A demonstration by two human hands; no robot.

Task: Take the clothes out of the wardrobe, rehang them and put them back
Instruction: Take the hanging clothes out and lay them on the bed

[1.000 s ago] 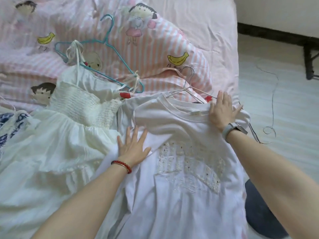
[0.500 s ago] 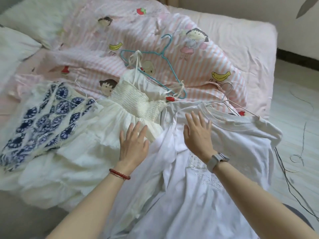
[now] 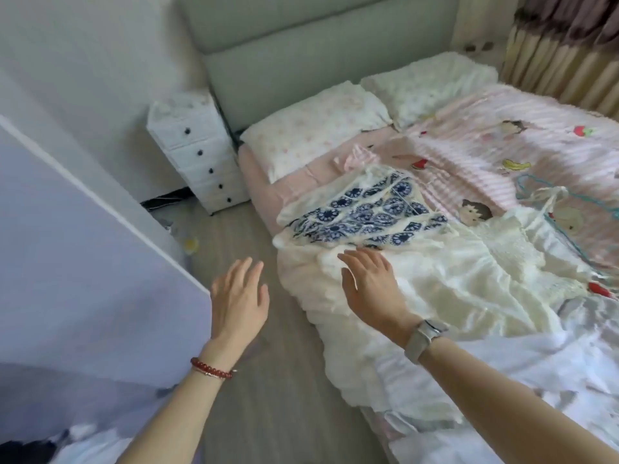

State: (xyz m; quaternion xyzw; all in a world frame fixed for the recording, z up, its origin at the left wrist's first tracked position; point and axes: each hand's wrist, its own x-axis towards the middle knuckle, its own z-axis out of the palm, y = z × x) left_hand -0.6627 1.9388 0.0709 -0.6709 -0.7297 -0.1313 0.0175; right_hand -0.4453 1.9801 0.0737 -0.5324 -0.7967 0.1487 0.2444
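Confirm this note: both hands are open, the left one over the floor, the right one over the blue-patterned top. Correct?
Not quite. In the head view the right hand is over the white dress, beside the blue-patterned top. Both hands are open, the left hand over the floor.

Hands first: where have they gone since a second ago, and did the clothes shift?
Both hands left the white T-shirt and swung leftward. The left hand now hangs open over the floor; the right hand lies flat on the white dress. Neither grips anything. The dress and blue-patterned garment stayed on the bed.
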